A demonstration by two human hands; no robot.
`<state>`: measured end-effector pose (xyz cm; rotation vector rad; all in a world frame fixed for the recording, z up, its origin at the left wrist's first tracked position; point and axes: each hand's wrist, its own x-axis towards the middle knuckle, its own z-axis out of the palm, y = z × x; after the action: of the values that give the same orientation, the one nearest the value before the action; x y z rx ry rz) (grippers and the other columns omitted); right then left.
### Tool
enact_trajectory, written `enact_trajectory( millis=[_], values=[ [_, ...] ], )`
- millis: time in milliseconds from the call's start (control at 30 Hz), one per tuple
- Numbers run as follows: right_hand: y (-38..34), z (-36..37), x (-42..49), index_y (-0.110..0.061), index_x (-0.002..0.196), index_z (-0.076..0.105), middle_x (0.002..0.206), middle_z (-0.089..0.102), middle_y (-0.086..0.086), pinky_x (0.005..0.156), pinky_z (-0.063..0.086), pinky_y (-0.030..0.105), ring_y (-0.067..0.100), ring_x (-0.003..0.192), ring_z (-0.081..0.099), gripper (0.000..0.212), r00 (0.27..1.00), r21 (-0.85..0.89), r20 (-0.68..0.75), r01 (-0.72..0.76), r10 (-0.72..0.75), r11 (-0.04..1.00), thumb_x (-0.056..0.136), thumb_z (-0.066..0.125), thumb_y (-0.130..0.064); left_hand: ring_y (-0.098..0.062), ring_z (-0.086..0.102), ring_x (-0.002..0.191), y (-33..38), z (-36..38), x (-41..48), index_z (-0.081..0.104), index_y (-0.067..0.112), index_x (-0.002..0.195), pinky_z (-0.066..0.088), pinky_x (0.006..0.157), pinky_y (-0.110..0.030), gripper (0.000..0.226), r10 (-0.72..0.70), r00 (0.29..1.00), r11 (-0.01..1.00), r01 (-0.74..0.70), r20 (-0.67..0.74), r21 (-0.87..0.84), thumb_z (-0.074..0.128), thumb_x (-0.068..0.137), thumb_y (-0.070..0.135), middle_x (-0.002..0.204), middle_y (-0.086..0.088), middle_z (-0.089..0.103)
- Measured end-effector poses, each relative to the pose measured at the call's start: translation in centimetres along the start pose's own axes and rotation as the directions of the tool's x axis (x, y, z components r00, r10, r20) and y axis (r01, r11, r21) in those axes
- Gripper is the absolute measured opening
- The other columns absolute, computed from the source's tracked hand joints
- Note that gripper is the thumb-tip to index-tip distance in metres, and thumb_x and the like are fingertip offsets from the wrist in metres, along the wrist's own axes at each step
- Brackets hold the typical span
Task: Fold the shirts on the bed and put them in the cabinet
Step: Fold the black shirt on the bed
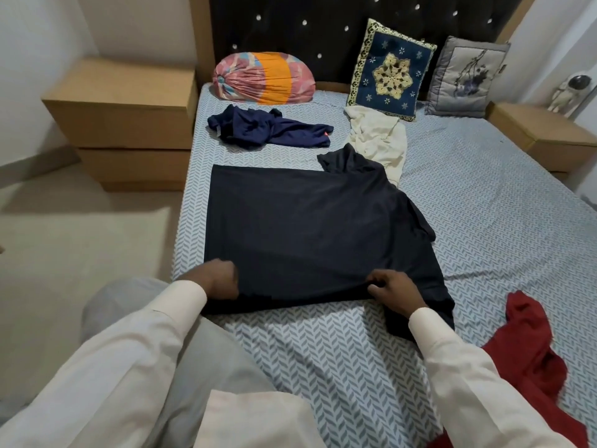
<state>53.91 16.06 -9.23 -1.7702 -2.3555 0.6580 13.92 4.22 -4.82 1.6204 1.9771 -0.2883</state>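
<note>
A large dark navy shirt [307,227] lies spread flat on the bed [484,205], its collar end toward the right. My left hand [219,279] grips its near left edge with curled fingers. My right hand [392,292] pinches the near edge further right. A crumpled blue shirt [265,129] lies further back, a cream shirt [378,140] beside it partly under the dark shirt's sleeve, and a red shirt [529,347] is bunched at the near right.
A striped bolster [263,77] and two cushions [392,71] lean on the dark headboard. Wooden bedside units stand left [126,121] and right [536,137] of the bed. Pale floor [80,237] lies on the left.
</note>
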Motion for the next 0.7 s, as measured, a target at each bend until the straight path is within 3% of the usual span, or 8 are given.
enact_trajectory(
  millis=[100, 200, 300, 400, 500, 633, 700],
  values=[
    [-1.7, -1.3, 3.9, -0.031, 0.092, 0.071, 0.092, 0.074, -0.009, 0.079, 0.055, 0.035, 0.017, 0.090, 0.069, 0.025, 0.999, -0.005, -0.041, -0.008, 0.007, 1.000, 0.071, 0.062, -0.040, -0.022, 0.065, 0.085, -2.4, -2.0, 2.1, 0.067, 0.022, 0.075, 0.049, 0.077, -0.027, 0.009, -0.039, 0.980, 0.966, -0.013, -0.197, -0.259, 0.060, 0.079, 0.026, 0.089, -0.003, 0.070],
    [-3.4, -2.0, 8.0, -0.032, 0.096, 0.071, 0.097, 0.074, -0.007, 0.080, 0.055, 0.035, 0.021, 0.093, 0.069, 0.029, 0.998, -0.026, -0.043, -0.036, 0.035, 0.999, 0.071, 0.059, -0.042, -0.017, 0.065, 0.087, -4.3, -2.7, 4.2, 0.073, 0.021, 0.084, 0.044, 0.076, -0.024, 0.010, -0.150, 0.933, 0.821, -0.067, -0.328, -0.567, 0.066, 0.084, 0.014, 0.086, 0.002, 0.071],
    [-4.6, -2.0, 11.1, -0.034, 0.101, 0.071, 0.103, 0.073, -0.004, 0.083, 0.053, 0.033, 0.024, 0.099, 0.068, 0.027, 0.995, -0.059, -0.035, -0.095, 0.093, 0.994, 0.077, 0.062, -0.039, -0.018, 0.064, 0.088, -5.1, -2.7, 6.2, 0.070, 0.017, 0.094, 0.042, 0.076, -0.025, 0.010, -0.245, 0.889, 0.714, -0.105, -0.387, -0.692, 0.069, 0.086, 0.011, 0.083, 0.003, 0.066],
    [-5.7, -1.6, 13.3, -0.033, 0.105, 0.072, 0.108, 0.071, 0.000, 0.085, 0.050, 0.035, 0.028, 0.103, 0.066, 0.024, 0.990, -0.103, -0.031, -0.138, 0.135, 0.985, 0.083, 0.064, -0.034, -0.019, 0.062, 0.091, -5.6, -2.5, 8.2, 0.067, 0.015, 0.102, 0.040, 0.079, -0.024, 0.016, -0.296, 0.868, 0.660, -0.117, -0.400, -0.742, 0.068, 0.087, 0.009, 0.088, 0.000, 0.065],
    [-6.4, -1.4, 14.7, -0.031, 0.107, 0.071, 0.111, 0.070, 0.005, 0.086, 0.050, 0.037, 0.032, 0.104, 0.065, 0.023, 0.985, -0.146, -0.041, -0.174, 0.170, 0.974, 0.085, 0.063, -0.033, -0.021, 0.062, 0.094, -5.8, -2.6, 9.9, 0.066, 0.015, 0.105, 0.041, 0.081, -0.025, 0.019, -0.319, 0.849, 0.676, -0.108, -0.422, -0.729, 0.068, 0.088, 0.010, 0.094, -0.003, 0.067],
    [-6.5, -0.4, 15.6, -0.029, 0.110, 0.067, 0.116, 0.069, 0.005, 0.088, 0.049, 0.038, 0.032, 0.108, 0.063, 0.024, 0.981, -0.134, -0.014, -0.192, 0.192, 0.972, 0.088, 0.061, -0.033, -0.027, 0.062, 0.101, -5.9, -2.5, 11.3, 0.064, 0.020, 0.109, 0.047, 0.087, -0.033, 0.022, -0.349, 0.843, 0.752, -0.009, -0.409, -0.659, 0.065, 0.088, 0.012, 0.105, -0.004, 0.067],
    [-6.5, 0.4, 15.2, -0.028, 0.115, 0.062, 0.120, 0.066, 0.003, 0.091, 0.048, 0.041, 0.030, 0.114, 0.060, 0.030, 0.988, -0.086, -0.017, -0.152, 0.151, 0.985, 0.087, 0.064, -0.039, -0.034, 0.057, 0.105, -5.6, -2.1, 11.3, 0.063, 0.019, 0.110, 0.047, 0.089, -0.041, 0.030, -0.321, 0.804, 0.884, 0.065, -0.500, -0.463, 0.062, 0.082, 0.009, 0.111, -0.009, 0.063]
  ],
)
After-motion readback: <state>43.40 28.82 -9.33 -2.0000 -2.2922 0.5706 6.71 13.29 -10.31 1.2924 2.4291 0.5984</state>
